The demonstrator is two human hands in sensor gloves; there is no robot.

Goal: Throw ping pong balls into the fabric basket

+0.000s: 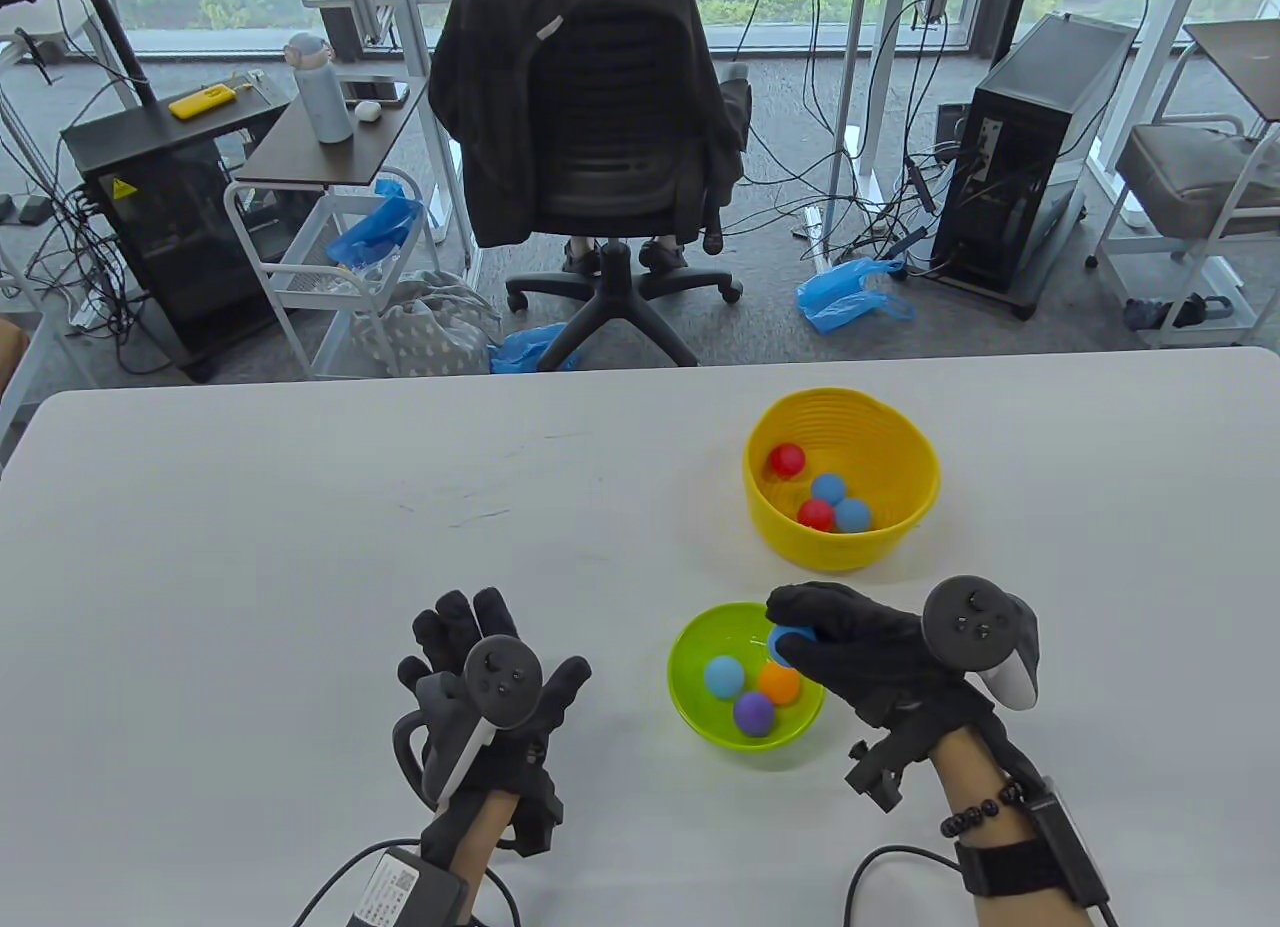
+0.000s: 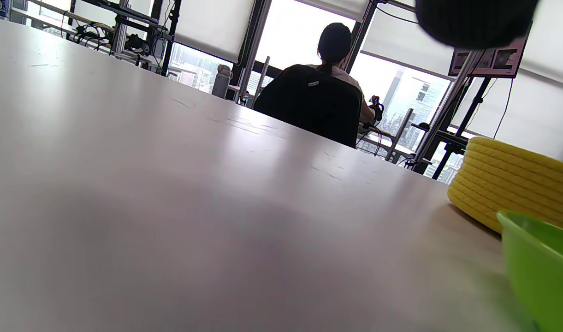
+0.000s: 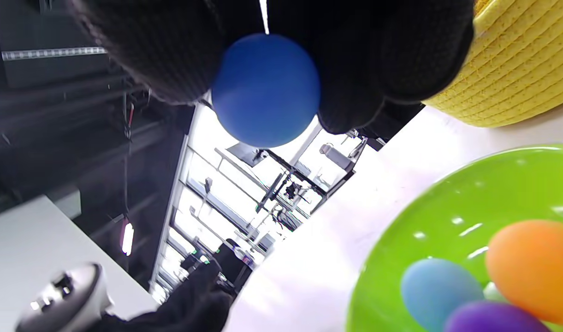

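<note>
While the right hand [image 1: 860,647] pinches a blue ball [image 3: 266,90] above the green bowl [image 1: 690,707] at lower centre, the pick step looks complete. Next: toss it into the yellow basket [image 1: 905,437] just above. The left hand [image 1: 490,682] rests spread on the bench [image 1: 300,527].

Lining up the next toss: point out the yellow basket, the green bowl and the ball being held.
yellow basket [image 1: 905,437], table view, far inner wall.
green bowl [image 1: 690,692], table view, left inner wall.
blue ball [image 3: 266,90], right wrist view, its centre.
</note>
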